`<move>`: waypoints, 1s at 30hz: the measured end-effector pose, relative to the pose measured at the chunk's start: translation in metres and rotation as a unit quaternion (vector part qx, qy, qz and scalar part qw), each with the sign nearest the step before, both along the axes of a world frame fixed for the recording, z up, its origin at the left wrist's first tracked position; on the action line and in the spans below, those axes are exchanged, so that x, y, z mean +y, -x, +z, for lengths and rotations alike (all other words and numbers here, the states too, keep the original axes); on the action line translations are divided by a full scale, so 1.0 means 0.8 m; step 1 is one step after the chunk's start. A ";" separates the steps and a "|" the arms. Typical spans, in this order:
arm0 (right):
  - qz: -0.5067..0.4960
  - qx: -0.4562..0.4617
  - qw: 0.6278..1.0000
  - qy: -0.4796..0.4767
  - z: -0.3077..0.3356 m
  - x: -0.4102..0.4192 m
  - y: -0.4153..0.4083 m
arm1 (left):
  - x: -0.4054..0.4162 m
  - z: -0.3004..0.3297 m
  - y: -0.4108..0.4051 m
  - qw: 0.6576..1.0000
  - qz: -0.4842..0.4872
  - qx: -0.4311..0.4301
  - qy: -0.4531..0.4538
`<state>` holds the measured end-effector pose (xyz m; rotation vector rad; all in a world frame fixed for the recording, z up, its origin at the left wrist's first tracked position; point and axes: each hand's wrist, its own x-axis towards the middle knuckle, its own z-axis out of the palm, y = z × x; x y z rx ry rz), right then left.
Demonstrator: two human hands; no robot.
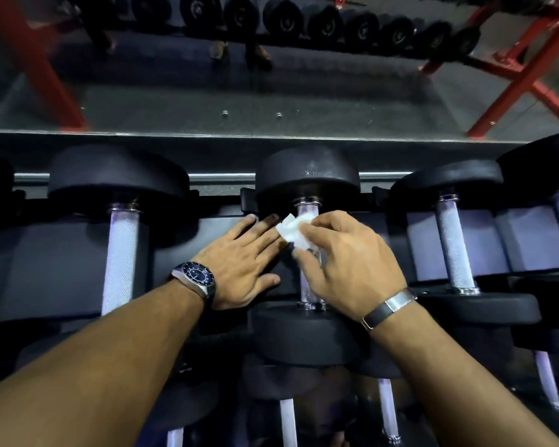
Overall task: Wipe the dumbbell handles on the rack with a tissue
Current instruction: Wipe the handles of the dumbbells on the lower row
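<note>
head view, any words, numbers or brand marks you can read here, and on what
None can be read.
Watch on the left wrist: dial markings too small to read.
Far dumbbell row: pale marks on the end faces, too blurred to read.
Middle dumbbell head: scuffs only, no text.
</note>
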<state>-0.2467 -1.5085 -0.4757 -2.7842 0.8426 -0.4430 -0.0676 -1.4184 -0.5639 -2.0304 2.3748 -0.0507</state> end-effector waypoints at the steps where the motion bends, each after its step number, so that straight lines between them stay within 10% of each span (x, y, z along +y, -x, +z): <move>1: -0.009 -0.005 1.000 -0.010 0.002 0.003 -0.001 | -0.002 -0.003 -0.004 1.000 -0.014 -0.003 0.013; 30: 0.014 -0.110 0.992 -0.065 -0.008 -0.049 -0.005 | -0.006 -0.013 -0.015 0.995 -0.024 0.033 0.089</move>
